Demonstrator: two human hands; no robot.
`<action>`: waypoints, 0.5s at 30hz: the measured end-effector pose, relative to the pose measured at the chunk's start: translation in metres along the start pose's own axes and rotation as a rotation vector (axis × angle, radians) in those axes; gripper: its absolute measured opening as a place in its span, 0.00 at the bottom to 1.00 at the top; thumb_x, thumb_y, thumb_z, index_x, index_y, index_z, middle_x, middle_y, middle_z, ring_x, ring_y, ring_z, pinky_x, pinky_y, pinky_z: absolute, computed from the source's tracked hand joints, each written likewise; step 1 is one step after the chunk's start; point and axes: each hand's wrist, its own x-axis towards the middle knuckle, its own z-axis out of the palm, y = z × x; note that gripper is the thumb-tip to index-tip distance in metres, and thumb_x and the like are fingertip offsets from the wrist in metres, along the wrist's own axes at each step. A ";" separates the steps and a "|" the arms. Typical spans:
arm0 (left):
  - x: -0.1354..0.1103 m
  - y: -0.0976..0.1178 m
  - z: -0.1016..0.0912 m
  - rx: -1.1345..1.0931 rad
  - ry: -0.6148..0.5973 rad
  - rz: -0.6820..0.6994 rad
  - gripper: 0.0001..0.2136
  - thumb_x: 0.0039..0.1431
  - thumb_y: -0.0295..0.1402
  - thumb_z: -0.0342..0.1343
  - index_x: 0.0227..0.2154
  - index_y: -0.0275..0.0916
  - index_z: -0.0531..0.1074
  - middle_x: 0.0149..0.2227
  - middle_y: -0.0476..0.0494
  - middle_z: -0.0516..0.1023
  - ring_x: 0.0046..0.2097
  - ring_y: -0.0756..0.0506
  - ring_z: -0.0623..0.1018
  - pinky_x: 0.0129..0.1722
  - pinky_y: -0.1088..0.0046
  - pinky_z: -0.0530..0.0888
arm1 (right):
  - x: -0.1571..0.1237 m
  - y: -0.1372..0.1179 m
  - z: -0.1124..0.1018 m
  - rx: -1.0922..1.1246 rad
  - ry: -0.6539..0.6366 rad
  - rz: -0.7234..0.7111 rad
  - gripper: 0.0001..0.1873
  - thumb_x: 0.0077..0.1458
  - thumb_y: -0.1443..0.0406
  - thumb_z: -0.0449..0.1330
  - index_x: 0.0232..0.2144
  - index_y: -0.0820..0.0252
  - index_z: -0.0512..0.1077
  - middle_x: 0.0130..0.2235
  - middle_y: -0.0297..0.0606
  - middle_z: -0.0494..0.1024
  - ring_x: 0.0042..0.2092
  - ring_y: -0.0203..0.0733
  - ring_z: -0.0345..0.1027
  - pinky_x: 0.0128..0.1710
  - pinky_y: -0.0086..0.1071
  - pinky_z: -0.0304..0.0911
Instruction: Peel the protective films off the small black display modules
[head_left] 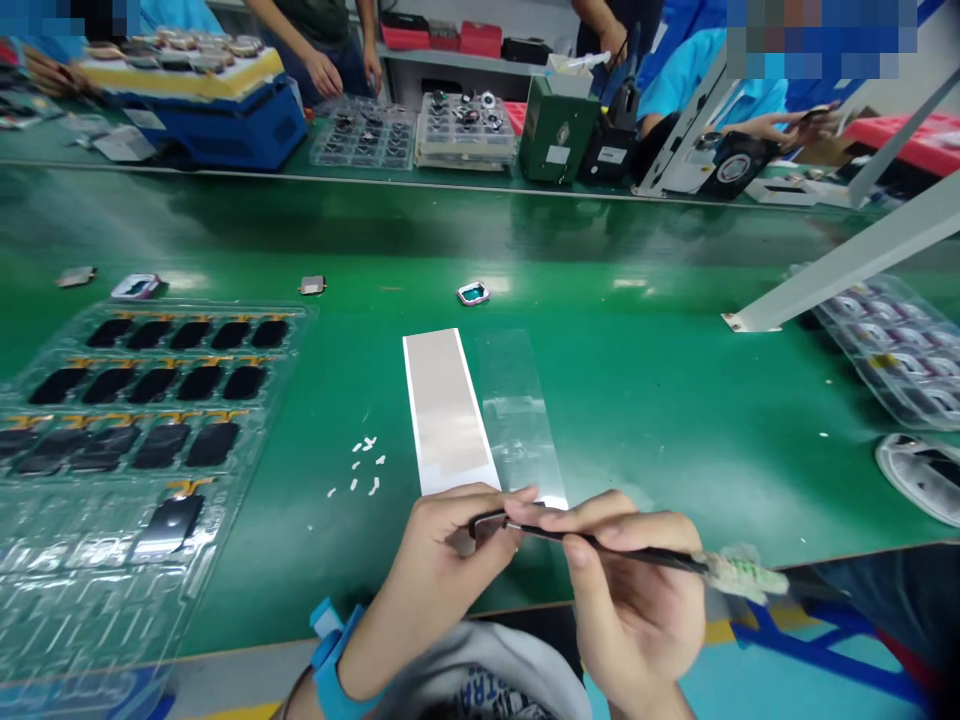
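Farthest left of my grip, a clear plastic tray [247,440] carries rows of black display panels [199,382] with orange flex tails, its nearest rows mostly bare pockets. Beyond that tray, away from me, lie a small grey module [76,277] and a pink-rimmed case [136,287]; another grey module [312,285] sits just past its far right corner. White scraps [366,470] are scattered ahead and to the left of my hands. My left hand [454,555], with a blue wristband [334,655] behind it, is clamped on a small dark-framed part [486,519] between thumb and fingers. Directly ahead, a white-edged beige sheet [450,400] runs away from my knuckles, with a second pink-rimmed case [473,293] past its far end and a clear film strip [517,400] along its right side. My right hand [637,580] pinches black tweezers [652,556], their tip at the part; I cannot tell whether their tips meet. Well to my right stands another clear tray [892,345], filled with pale rounded pieces.
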 end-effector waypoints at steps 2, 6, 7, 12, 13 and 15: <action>-0.003 -0.003 -0.002 -0.011 -0.004 -0.006 0.09 0.62 0.27 0.56 0.39 0.39 0.82 0.35 0.43 0.84 0.33 0.48 0.80 0.38 0.71 0.78 | 0.002 0.002 0.000 -0.006 0.023 0.018 0.12 0.63 0.76 0.53 0.42 0.54 0.63 0.36 0.35 0.76 0.40 0.41 0.79 0.39 0.39 0.80; -0.005 -0.007 -0.003 0.063 -0.035 0.014 0.12 0.68 0.33 0.51 0.44 0.37 0.80 0.29 0.46 0.79 0.29 0.49 0.75 0.35 0.74 0.75 | 0.004 0.004 0.002 -0.030 0.068 0.029 0.10 0.63 0.74 0.55 0.40 0.53 0.64 0.35 0.35 0.75 0.40 0.41 0.79 0.35 0.34 0.80; -0.004 -0.007 -0.003 0.093 -0.029 0.029 0.12 0.68 0.33 0.52 0.45 0.37 0.79 0.30 0.46 0.79 0.31 0.49 0.76 0.35 0.73 0.74 | 0.004 0.004 0.002 -0.032 0.085 0.032 0.10 0.63 0.74 0.55 0.41 0.53 0.64 0.35 0.35 0.76 0.40 0.41 0.79 0.34 0.34 0.80; -0.001 -0.008 -0.003 0.230 0.031 0.065 0.12 0.65 0.31 0.54 0.46 0.38 0.80 0.26 0.48 0.74 0.30 0.48 0.74 0.30 0.74 0.71 | 0.001 0.001 0.007 -0.030 0.161 0.001 0.10 0.63 0.74 0.55 0.41 0.53 0.63 0.35 0.35 0.76 0.38 0.42 0.80 0.36 0.39 0.81; -0.001 -0.009 -0.003 0.256 0.031 0.072 0.13 0.66 0.31 0.53 0.48 0.38 0.79 0.25 0.49 0.72 0.29 0.48 0.74 0.29 0.75 0.70 | 0.001 0.000 0.009 -0.034 0.156 -0.017 0.10 0.63 0.74 0.55 0.41 0.53 0.63 0.35 0.35 0.77 0.39 0.42 0.80 0.37 0.39 0.81; -0.002 -0.010 -0.002 0.295 0.019 0.098 0.16 0.67 0.29 0.50 0.53 0.40 0.75 0.27 0.49 0.71 0.30 0.49 0.73 0.29 0.76 0.70 | 0.001 -0.001 0.013 -0.047 0.133 -0.045 0.11 0.63 0.75 0.55 0.41 0.53 0.63 0.36 0.35 0.78 0.40 0.43 0.80 0.39 0.41 0.81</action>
